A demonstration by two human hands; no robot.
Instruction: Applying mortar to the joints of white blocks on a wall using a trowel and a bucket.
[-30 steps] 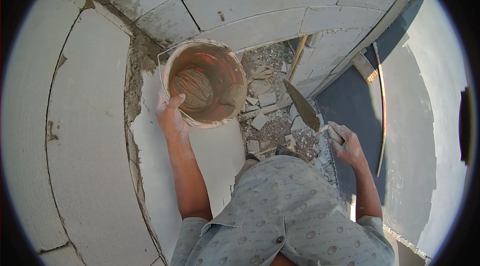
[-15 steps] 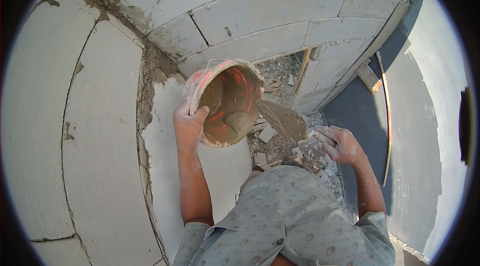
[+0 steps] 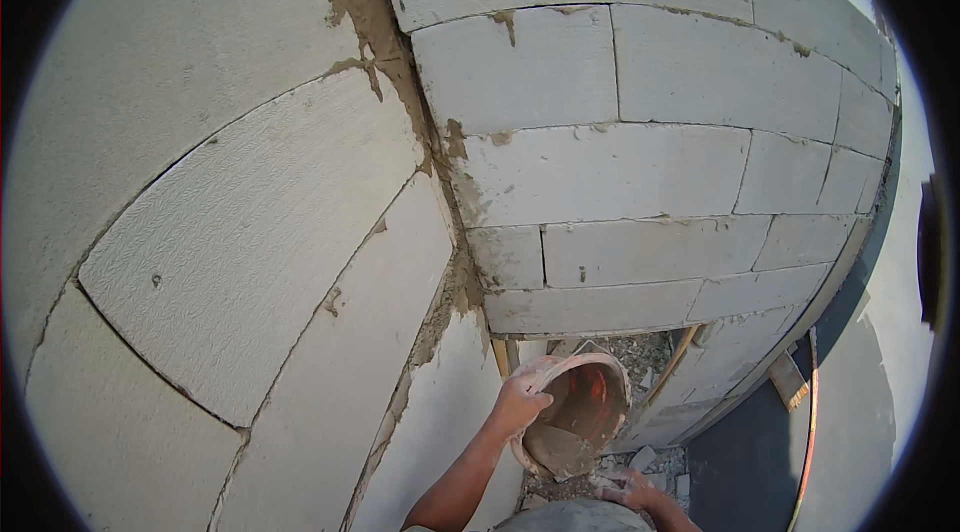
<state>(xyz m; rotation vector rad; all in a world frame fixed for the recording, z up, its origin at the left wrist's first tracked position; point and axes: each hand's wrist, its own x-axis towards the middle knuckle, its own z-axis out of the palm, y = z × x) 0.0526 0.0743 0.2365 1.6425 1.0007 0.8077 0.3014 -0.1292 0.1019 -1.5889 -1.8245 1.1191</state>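
Observation:
My left hand [image 3: 522, 406] is closed on the rim of a mortar-smeared bucket [image 3: 627, 394] and holds it tilted, its mouth toward me. The bucket's inner wall shows reddish streaks through grey-brown mortar. Low in the view, my right hand [image 3: 628, 488] is closed around the handle of a trowel, just below the bucket's lower lip. A grey, mortar-coated shape [image 3: 560, 452] at that lip looks like the trowel's blade, but I cannot tell it surely from the mortar in the bucket.
Pale block walls [image 3: 560, 67] meet at a corner with a mortar-filled joint [image 3: 385, 27]. Rubble [image 3: 650, 352] shows through a low opening beyond the bucket. To the right, a brush [image 3: 788, 380] and a long thin stick [image 3: 808, 432] rest by a dark grey surface [image 3: 740, 452].
My view has swung up and left toward the wall corner, so bucket and hands sit lower. The trowel, earlier outside the bucket with mortar on its blade, is now close against the bucket's lower lip.

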